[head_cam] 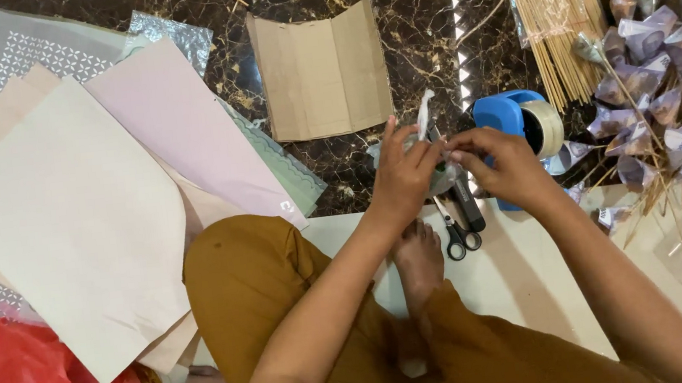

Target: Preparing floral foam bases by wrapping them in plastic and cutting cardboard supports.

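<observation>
The fingertips of the left hand [401,178] and the right hand [505,164] meet over the dark marble floor, both pinched shut on a small crumpled piece of clear plastic film [439,174] that spans the gap between them, so neither hand is nearer. A thin white strip [425,113] rises from the left fingers, its long axis running up and away from the person. Just below the hands lie black-handled scissors [456,230], and just beyond the right hand stands a blue tape dispenser [519,118].
</observation>
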